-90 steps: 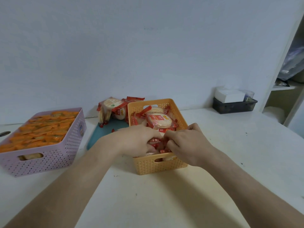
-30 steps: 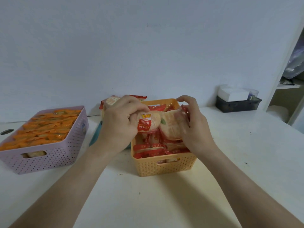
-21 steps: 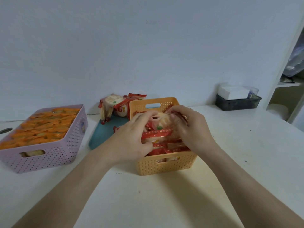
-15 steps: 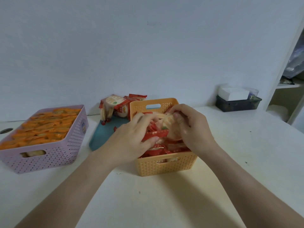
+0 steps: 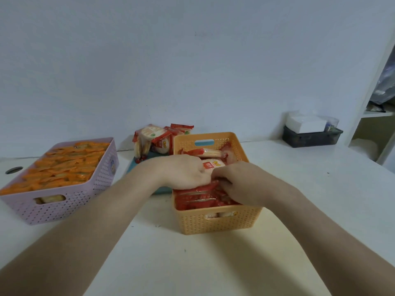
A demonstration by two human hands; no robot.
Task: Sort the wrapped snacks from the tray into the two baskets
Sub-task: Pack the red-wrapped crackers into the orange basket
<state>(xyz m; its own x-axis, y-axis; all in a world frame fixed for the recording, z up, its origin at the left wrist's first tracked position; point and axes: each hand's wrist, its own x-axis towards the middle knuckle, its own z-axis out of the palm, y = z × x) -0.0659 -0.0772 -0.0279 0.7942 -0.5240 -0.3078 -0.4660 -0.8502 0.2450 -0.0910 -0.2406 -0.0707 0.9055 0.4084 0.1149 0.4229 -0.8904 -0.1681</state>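
Observation:
An orange basket (image 5: 218,222) stands in the middle of the table, packed with red-wrapped snacks (image 5: 198,197) standing on edge. Both hands are inside it. My left hand (image 5: 183,174) and my right hand (image 5: 241,182) have their fingers curled down on a red-and-white wrapped snack (image 5: 213,164) among the row. Another red-wrapped snack (image 5: 205,152) lies flat at the basket's far end. Behind the basket a teal tray (image 5: 133,167) holds a small pile of red-wrapped snacks (image 5: 154,138). A lilac basket (image 5: 64,201) on the left is full of orange-wrapped snacks (image 5: 64,165).
A dark bin (image 5: 311,138) with a white box (image 5: 305,123) sits at the back right by the wall. A white shelf unit (image 5: 374,116) stands at the far right edge. A round cable hole (image 5: 14,170) lies at the table's far left.
My hands were raised above the basket holding red-wrapped snacks; they have since dropped toward the near half of the basket, pressing the snacks down into the row.

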